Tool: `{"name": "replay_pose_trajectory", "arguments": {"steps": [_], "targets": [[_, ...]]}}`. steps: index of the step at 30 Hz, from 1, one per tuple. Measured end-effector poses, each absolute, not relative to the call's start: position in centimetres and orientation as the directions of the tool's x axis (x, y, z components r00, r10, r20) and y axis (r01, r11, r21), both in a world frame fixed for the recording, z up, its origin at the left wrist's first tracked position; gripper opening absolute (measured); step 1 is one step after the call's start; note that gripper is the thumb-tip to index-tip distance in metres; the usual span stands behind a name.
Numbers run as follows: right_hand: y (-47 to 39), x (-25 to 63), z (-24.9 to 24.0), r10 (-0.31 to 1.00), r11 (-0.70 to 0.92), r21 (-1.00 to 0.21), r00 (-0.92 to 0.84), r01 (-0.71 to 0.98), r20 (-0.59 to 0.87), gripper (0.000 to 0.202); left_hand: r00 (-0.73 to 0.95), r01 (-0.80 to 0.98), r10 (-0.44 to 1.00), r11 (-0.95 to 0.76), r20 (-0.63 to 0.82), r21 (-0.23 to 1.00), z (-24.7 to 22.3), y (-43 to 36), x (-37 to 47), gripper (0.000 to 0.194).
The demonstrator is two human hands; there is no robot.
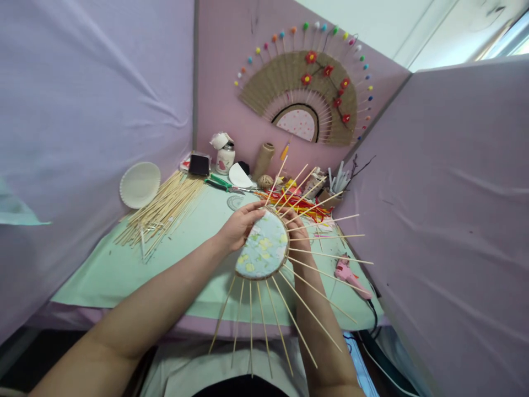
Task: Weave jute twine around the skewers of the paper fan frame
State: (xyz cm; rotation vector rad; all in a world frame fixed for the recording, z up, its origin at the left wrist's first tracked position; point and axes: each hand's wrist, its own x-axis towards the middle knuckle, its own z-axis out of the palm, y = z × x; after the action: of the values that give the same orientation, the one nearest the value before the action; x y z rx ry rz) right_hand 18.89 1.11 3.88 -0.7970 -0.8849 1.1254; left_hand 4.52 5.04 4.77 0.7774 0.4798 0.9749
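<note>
Between my hands is a half-round fan base [264, 242] covered in pale blue cloth with yellow flowers, its curved edge trimmed in brown. Thin wooden sticks [326, 255] fan out from that curved edge, toward the right and toward me. My left hand [242, 223] grips the straight edge near the upper end, fingers wrapped over it. Behind the sticks, my right hand [296, 225] holds the upper curved side, its fingers partly hidden. The base is lifted above the mint-green tabletop [198, 275] and tilted.
A pile of wooden sticks [165, 207] lies left, beside a white paper plate [140, 184]. Green-handled pliers [221, 182] and a twine roll [263, 160] are at the back. A pink glue gun [351, 275] with its cord lies right. A large finished fan [306, 94] hangs on the wall.
</note>
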Motion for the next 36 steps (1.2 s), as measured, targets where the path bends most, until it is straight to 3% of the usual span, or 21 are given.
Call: {"name": "replay_pose_trajectory", "arguments": {"steps": [11,26,36], "targets": [[2.0,19.1,3.2,0.984,0.169,-0.865,0.124,-0.473,0.125,0.012,0.723,-0.549,0.691,0.564,0.011,0.617,4.2,5.1,4.5,0.031],[1.5,19.6,2.3,0.982,0.123,-0.892,0.183,-0.434,0.046,0.019,0.677,-0.558,0.735,0.546,-0.037,0.625,3.6,4.9,5.1,0.024],[1.8,19.5,0.2,0.975,0.176,-0.927,0.187,-0.332,0.118,0.034,0.549,-0.578,0.834,0.434,-0.065,0.691,4.1,4.9,5.2,0.020]]}}
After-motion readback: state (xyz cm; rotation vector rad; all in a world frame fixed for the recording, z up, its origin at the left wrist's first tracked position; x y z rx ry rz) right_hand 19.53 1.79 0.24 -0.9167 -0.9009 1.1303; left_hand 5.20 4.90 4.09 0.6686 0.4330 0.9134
